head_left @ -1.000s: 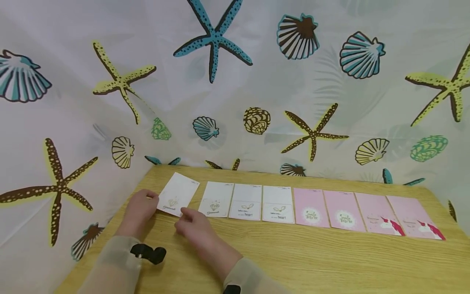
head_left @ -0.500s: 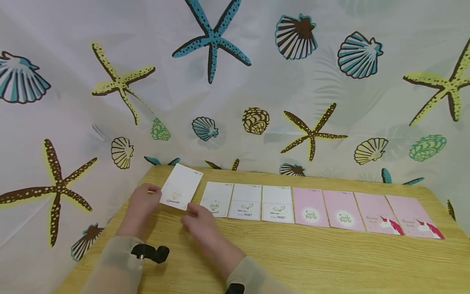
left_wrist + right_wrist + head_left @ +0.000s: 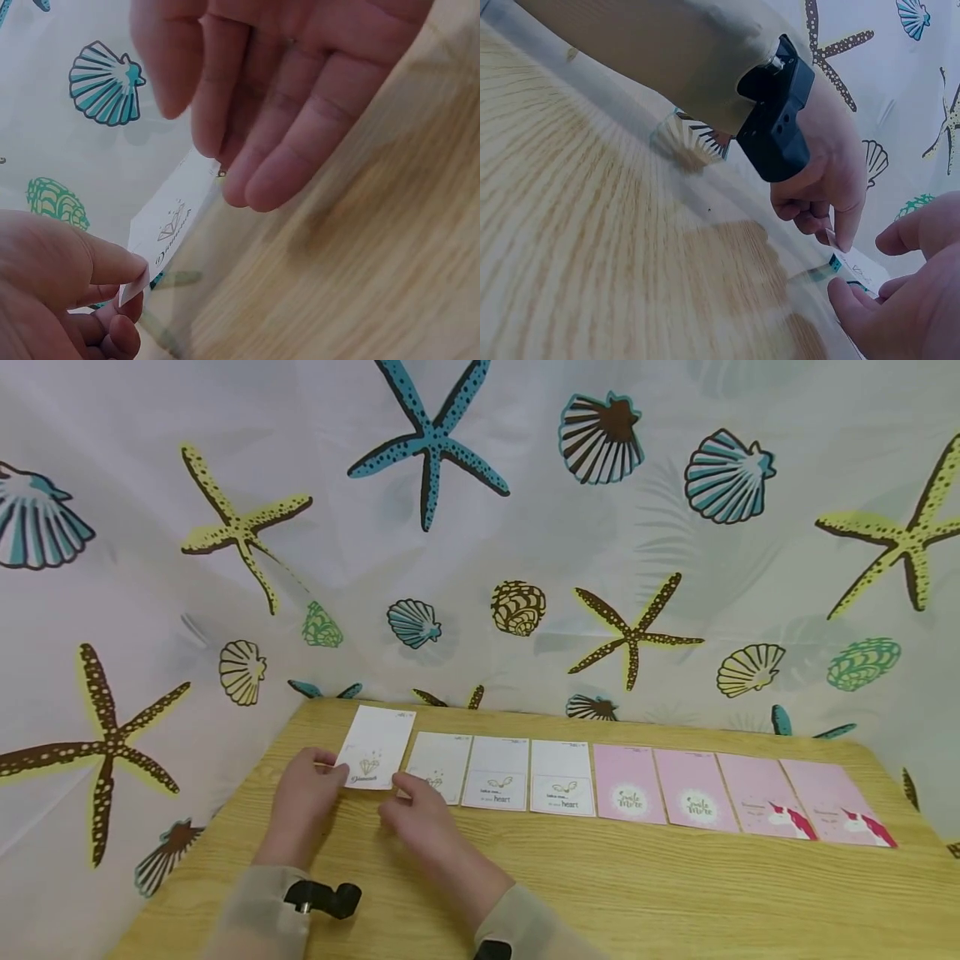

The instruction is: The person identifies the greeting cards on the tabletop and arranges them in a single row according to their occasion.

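Observation:
A white card with a gold diamond print (image 3: 378,735) is held slightly above the table's back left corner. My left hand (image 3: 306,797) pinches its lower left corner between thumb and fingers, which the left wrist view shows as well. By the lower right corner is my right hand (image 3: 431,818), its thumb and fingers spread apart in the right wrist view. Whether its fingertips touch the card I cannot tell. A second diamond card (image 3: 442,752) lies just right of the held one, partly covered by my right hand.
The row continues rightward with white winged-heart cards (image 3: 498,756), pink "smile more" cards (image 3: 622,768) and pink unicorn cards (image 3: 765,785). All lie flat on the wooden table (image 3: 675,893). Behind stands a cloth (image 3: 465,560) printed with shells and starfish.
The held diamond card has come up and right from its slanted position and turned straighter, nearer the row. Both hands moved right with it; the right hand's fingers now cover part of the second card.

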A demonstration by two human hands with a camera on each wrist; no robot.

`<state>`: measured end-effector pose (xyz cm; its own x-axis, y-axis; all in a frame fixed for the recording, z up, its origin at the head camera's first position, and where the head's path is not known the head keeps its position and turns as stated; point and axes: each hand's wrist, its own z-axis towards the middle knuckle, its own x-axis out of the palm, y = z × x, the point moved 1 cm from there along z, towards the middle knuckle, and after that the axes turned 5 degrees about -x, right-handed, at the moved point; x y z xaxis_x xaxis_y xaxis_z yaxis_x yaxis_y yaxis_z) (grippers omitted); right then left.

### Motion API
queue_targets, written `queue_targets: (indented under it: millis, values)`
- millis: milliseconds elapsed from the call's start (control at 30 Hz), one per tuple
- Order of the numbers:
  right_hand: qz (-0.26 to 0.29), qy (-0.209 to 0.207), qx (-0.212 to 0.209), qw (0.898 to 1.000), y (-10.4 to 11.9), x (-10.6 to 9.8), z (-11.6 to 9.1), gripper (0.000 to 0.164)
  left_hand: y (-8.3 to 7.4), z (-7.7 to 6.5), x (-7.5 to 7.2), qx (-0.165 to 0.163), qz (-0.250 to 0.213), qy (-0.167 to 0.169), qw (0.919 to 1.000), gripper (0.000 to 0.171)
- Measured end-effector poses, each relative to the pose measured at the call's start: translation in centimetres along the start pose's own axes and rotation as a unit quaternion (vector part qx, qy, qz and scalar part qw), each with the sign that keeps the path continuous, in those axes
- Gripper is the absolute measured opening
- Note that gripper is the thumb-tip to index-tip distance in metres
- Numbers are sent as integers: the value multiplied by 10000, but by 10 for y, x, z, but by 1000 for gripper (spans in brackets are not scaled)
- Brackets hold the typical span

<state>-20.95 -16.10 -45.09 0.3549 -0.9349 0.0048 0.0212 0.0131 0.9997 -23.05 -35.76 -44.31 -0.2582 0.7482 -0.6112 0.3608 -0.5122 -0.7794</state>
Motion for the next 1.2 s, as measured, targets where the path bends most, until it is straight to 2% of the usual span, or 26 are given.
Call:
queue_targets:
  millis: [233,700,1200]
  values:
    - [-128,159,133,9997,-3,-1,-1,72,10,4,8,86,275,-219,9993,43]
    - [-730,163,170,9971,-9,1,2,71,17,6,17,143,514,-470,9975,41]
    - [-632,416,173,9970,-10,-3,1,74,17,6,20,112,820,-575,9949,37]
